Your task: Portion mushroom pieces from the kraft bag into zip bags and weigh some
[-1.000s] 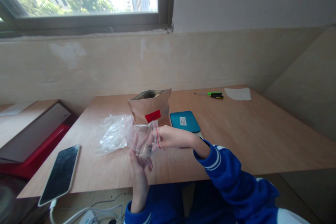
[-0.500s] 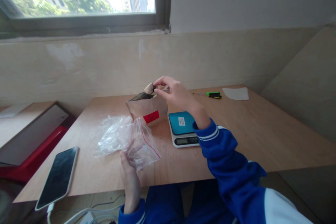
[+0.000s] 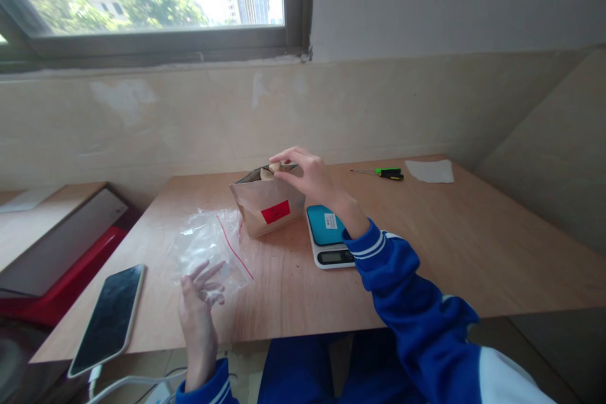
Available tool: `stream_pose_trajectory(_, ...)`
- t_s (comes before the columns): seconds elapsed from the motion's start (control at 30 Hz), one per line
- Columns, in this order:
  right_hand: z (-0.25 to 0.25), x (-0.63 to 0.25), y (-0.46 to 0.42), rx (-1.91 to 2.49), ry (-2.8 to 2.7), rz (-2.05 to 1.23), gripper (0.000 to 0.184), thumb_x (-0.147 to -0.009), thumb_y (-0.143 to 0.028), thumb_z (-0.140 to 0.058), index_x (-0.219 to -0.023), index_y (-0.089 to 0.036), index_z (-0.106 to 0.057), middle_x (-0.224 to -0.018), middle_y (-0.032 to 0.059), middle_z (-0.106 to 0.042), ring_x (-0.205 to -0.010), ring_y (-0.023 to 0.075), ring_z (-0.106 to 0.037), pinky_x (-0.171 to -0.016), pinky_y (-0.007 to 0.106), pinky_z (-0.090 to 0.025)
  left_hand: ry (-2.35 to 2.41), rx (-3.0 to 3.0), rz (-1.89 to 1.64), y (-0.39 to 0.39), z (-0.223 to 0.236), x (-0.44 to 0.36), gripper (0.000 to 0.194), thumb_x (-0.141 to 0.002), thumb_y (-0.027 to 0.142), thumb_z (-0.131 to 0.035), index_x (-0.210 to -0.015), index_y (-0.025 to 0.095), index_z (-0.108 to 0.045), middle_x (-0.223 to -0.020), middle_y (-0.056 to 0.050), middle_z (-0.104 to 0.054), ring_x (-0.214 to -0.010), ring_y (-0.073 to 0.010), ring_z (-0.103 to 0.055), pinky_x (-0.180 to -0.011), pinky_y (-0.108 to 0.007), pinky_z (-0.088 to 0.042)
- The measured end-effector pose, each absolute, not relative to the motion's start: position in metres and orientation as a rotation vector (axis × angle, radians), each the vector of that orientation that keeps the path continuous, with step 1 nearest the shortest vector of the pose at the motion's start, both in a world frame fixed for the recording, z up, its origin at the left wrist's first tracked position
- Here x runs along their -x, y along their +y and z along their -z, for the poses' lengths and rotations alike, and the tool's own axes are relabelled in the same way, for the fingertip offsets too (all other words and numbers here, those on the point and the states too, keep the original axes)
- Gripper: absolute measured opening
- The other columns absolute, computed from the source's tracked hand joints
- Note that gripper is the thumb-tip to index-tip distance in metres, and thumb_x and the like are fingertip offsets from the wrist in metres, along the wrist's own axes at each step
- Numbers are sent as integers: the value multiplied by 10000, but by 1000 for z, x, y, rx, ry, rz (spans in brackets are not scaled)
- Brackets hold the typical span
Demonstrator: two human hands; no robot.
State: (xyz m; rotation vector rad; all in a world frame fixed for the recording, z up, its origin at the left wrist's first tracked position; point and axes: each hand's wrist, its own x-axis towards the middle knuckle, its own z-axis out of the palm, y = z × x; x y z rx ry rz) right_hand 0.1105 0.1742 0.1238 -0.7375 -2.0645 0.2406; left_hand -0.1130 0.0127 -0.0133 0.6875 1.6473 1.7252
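Note:
My right hand [image 3: 305,172] is over the mouth of a stand-up kraft paper pouch [image 3: 258,205] with a red label. Its thumb and fingers pinch a small pale, wooden-looking scoop [image 3: 266,173], whose lower end dips into the pouch opening. The pouch's contents are hidden. My left hand [image 3: 201,293] lies low at the front of the table, fingers spread apart, at the near edge of clear zip-lock bags [image 3: 201,240] with a red seal line. Just right of the pouch sits a white kitchen scale [image 3: 326,259] with a blue top, partly covered by my right forearm.
A phone [image 3: 108,315] with a white cable plugged in lies at the table's left edge. Screwdrivers [image 3: 391,173] with green and yellow-black handles and a white paper sheet [image 3: 430,171] are at the back right. Dark specks dot the wood before the pouch.
My left hand has let go of the clear zip-lock bag and moved left; the bag has settled leftward onto the table. My right hand has lowered the scoop into the pouch mouth.

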Motion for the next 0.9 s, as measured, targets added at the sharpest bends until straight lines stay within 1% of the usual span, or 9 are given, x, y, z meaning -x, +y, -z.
stream_pose_trajectory(0.1,-125,-101,179,760,-2072,-220,153,-913,-250,-638,-1058,-214,-671,-1079,32,-731,-1010,200,-634,-939,343,-442,1675,-701,-1745,13,10,117,623,-889,685,-397,-1155,175,-635,-1027,-105,-742,-603,-118,-563,-473,-210,-438)
stream_pose_trajectory(0.2,-122,-97,183,804,-2124,-113,155,-963,-312,-574,-1015,-217,-685,-1046,21,-743,-973,192,-627,-946,338,-406,1686,-704,-1737,12,10,118,627,-893,685,-386,-1166,177,-633,-1042,-106,-740,-597,-116,-559,-477,-216,-440)
stream_pose_trajectory(0.37,-118,-107,181,855,-2204,145,368,-1014,-389,-440,-953,-187,-741,-1298,93,-650,-1177,240,-549,-993,375,-367,1713,-723,-1713,11,15,121,637,-891,686,-387,-1176,169,-626,-1050,-115,-734,-602,-121,-572,-491,-227,-457)
stream_pose_trajectory(0.53,-119,-118,174,921,-2253,102,555,-1048,-440,-264,-1018,-186,-757,-1327,89,-630,-1220,230,-523,-1031,389,-345,1746,-739,-1739,18,11,130,591,-921,638,-358,-1178,175,-621,-1126,-125,-713,-624,-112,-589,-482,-207,-448)
stream_pose_trajectory(0.63,-123,-118,171,1021,-2253,65,626,-1045,-473,-207,-1007,-187,-762,-1286,85,-647,-1204,238,-535,-1002,392,-353,1779,-810,-1756,29,2,140,501,-918,566,-410,-1122,173,-645,-1176,-110,-690,-622,-99,-603,-506,-207,-473)
stream_pose_trajectory(0.7,-127,-115,170,1083,-2256,34,652,-1042,-483,-191,-968,-175,-761,-1220,82,-676,-1162,234,-560,-982,380,-358,1772,-874,-1749,40,-4,150,451,-882,524,-479,-1106,167,-641,-1146,-102,-688,-619,-107,-624,-521,-221,-495)
stream_pose_trajectory(0.77,-132,-111,169,1139,-2264,12,666,-1039,-490,-182,-946,-159,-753,-1150,83,-698,-1128,230,-575,-980,375,-357,1789,-934,-1676,55,-7,163,443,-861,510,-493,-1090,154,-627,-1086,-103,-695,-581,-114,-629,-494,-227,-487)
stream_pose_trajectory(0.83,-135,-108,169,1195,-2261,0,677,-1034,-503,-175,-938,-145,-743,-1093,93,-710,-1108,235,-583,-979,384,-360,1876,-1017,-1540,71,-7,176,480,-886,520,-413,-1124,144,-592,-1044,-121,-704,-535,-127,-626,-457,-236,-466)
stream_pose_trajectory(0.9,-136,-106,171,1231,-2257,2,691,-1030,-514,-164,-919,-144,-738,-1058,101,-715,-1087,244,-592,-973,399,-367,2067,-1166,-1325,85,-5,187,495,-926,491,-304,-1183,141,-542,-1022,-132,-712,-534,-149,-641,-470,-263,-484)
